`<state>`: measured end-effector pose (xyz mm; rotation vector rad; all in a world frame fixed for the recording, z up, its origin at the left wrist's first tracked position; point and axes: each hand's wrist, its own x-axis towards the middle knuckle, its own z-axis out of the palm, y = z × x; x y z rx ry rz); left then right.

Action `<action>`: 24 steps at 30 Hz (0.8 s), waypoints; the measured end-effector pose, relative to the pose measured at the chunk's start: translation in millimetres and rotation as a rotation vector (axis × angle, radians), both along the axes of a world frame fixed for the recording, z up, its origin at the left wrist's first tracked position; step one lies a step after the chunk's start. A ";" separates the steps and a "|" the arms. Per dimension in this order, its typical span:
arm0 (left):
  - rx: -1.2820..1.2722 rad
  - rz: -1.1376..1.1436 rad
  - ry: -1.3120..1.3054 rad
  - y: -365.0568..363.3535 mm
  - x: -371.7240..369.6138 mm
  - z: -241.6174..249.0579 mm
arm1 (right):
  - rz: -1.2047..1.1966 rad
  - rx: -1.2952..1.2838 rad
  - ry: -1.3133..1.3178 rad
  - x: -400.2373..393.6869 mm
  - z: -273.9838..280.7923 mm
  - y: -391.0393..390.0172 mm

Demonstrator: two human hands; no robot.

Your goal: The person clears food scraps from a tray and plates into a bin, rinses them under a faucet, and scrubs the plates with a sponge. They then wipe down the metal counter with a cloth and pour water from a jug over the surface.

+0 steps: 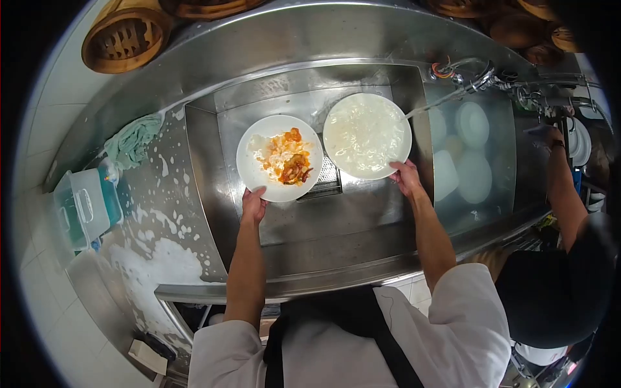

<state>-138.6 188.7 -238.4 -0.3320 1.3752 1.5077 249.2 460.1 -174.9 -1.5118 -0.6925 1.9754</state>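
Note:
My left hand (254,205) grips the near rim of a white plate (249,161) smeared with orange-red food scraps (288,155). In my right hand (406,178) is the lower right rim of a second round white dish (367,136), which is full of rippling water. A stream from the tap (482,79) reaches this dish at its right edge. Both dishes are over the steel sink basin (284,236), side by side and almost touching. Beneath them a perforated drain strainer (328,174) is partly covered. My thumbs lie over the rims; most of my other fingers are hidden underneath.
Right of the basin, a water-filled sink (498,174) holds several submerged white dishes. A co-worker's arm (564,184) reaches in at the far right. On the foamy left counter are a green cloth (132,139) and a plastic tub (90,207). Bamboo steamers (126,40) line the back ledge.

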 end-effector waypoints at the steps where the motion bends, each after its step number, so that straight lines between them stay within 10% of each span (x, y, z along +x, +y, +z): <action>1: 0.001 -0.002 -0.004 -1.6 -1.5 0.0 | 0.049 -0.003 -0.049 5.9 5.1 -2.2; 16: -0.005 -0.093 0.051 10.9 9.9 -7.1 | 0.025 0.123 -0.224 -22.3 87.0 -64.0; 24: 0.019 -0.095 0.055 12.7 13.3 2.7 | 0.114 0.627 -0.671 -39.3 99.0 -54.3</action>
